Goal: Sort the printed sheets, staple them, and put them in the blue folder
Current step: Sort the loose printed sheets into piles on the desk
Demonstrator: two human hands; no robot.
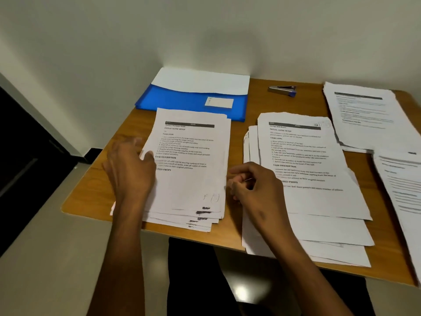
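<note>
Left hand [129, 165] lay open on the stack [189, 169]; right hand [252, 185], loosely curled, held nothing; squaring edges first seemed wise.

The wooden desk [255, 103] carries a blue folder [182, 100] and a stapler [282, 90] beyond the hands, one paper stack [193, 179] between them, and further stacks [314, 201] to their right.
</note>
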